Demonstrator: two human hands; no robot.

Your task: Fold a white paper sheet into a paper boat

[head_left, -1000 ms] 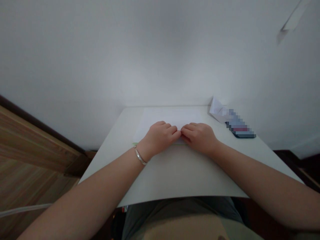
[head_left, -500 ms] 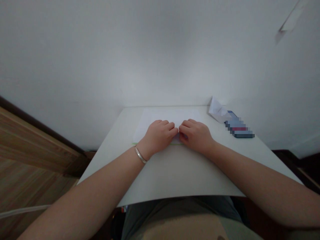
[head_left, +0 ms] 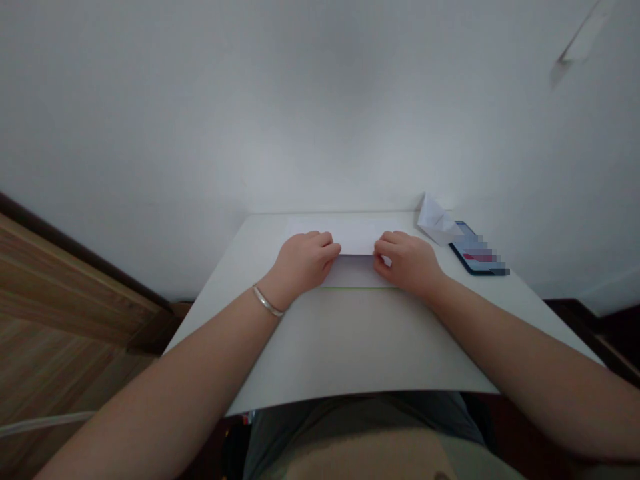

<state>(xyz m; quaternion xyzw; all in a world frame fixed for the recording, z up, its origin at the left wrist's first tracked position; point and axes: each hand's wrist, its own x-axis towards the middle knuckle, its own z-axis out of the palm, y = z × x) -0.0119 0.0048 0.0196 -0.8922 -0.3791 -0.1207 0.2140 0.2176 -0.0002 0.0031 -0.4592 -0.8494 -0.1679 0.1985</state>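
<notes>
A sheet of white paper [head_left: 356, 241] lies at the far side of the white table, its near edge lifted and curving up between my hands. My left hand [head_left: 309, 259] pinches that edge on the left, a silver bangle on its wrist. On the right, my right hand [head_left: 407, 260] grips the same edge between thumb and fingers. Beneath the raised edge, a flat pale surface [head_left: 356, 272] with a thin green line along its near side rests on the table. The sheet's outer corners are hidden behind my hands.
A folded white paper shape [head_left: 437, 223] stands at the back right, touching a phone [head_left: 477, 250] with a blurred screen. The white table [head_left: 360, 353] meets a wall [head_left: 320, 120] at its back. Wooden panelling [head_left: 75, 300] stands to the left.
My hands have moved apart from the middle and slightly away from me. The near edge of the paper now shows raised between them.
</notes>
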